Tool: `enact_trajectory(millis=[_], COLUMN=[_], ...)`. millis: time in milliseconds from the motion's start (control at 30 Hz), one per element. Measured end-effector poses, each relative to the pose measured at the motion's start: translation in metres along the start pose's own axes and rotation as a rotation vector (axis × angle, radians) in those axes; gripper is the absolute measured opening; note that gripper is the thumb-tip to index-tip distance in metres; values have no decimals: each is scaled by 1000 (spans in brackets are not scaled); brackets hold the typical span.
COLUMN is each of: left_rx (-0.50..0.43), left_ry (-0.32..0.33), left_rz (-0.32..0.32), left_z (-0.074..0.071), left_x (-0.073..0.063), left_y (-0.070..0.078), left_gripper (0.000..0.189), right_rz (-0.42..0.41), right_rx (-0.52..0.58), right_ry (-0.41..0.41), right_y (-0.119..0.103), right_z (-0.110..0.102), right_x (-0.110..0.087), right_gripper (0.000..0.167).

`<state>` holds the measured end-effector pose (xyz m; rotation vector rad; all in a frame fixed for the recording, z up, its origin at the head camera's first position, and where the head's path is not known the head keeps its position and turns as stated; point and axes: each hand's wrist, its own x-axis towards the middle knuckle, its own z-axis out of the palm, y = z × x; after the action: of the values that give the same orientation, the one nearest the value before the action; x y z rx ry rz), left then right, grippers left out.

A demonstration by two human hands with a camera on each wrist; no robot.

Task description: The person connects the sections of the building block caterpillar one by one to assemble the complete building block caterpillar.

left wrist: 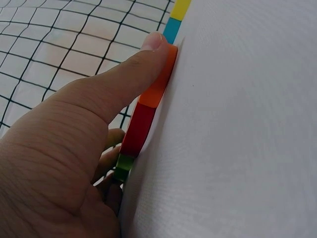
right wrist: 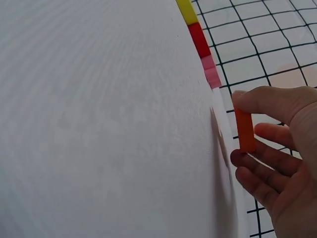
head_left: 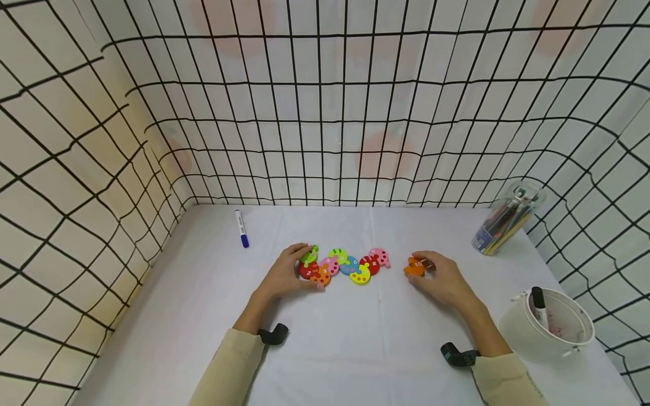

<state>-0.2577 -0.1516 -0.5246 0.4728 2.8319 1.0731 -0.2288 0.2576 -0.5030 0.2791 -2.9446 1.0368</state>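
Observation:
A chain of colourful numbered puzzle pieces [head_left: 350, 265], joined like a caterpillar, lies on the white table. At its left end my left hand [head_left: 284, 275] holds the chain, thumb against the edge of the orange piece [left wrist: 159, 82] and fingers by the green head piece [head_left: 308, 256]. The red piece [left wrist: 137, 130] lies between them. Right of the chain, apart from its pink end piece [head_left: 379, 256], my right hand [head_left: 443, 277] pinches a loose orange puzzle piece [right wrist: 244, 130] between thumb and fingers, seemingly just above the table.
A blue-capped marker [head_left: 242, 229] lies at the back left. At the back right, a clear jar of pencils [head_left: 508, 217] leans. A white bucket [head_left: 518, 324] with a black-capped marker [head_left: 539, 307] stands at the right. Black wire mesh [head_left: 345, 121] borders the table's back and sides.

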Motion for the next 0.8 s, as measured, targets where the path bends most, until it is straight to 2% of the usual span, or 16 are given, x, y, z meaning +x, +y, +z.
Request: enact_trajectory(millis=[200, 800], left_rx=[0, 2], left_ry=[4, 4], left_rz=[8, -5], left_z=[0, 0], left_x=[1, 1], left_y=[-1, 0], left_gripper=[103, 103], right_rz=[25, 46], right_rx=[2, 25], right_ry=[19, 95], right_y=[-12, -42], right_z=[2, 29], right_x=[4, 22], right_gripper=[61, 49])
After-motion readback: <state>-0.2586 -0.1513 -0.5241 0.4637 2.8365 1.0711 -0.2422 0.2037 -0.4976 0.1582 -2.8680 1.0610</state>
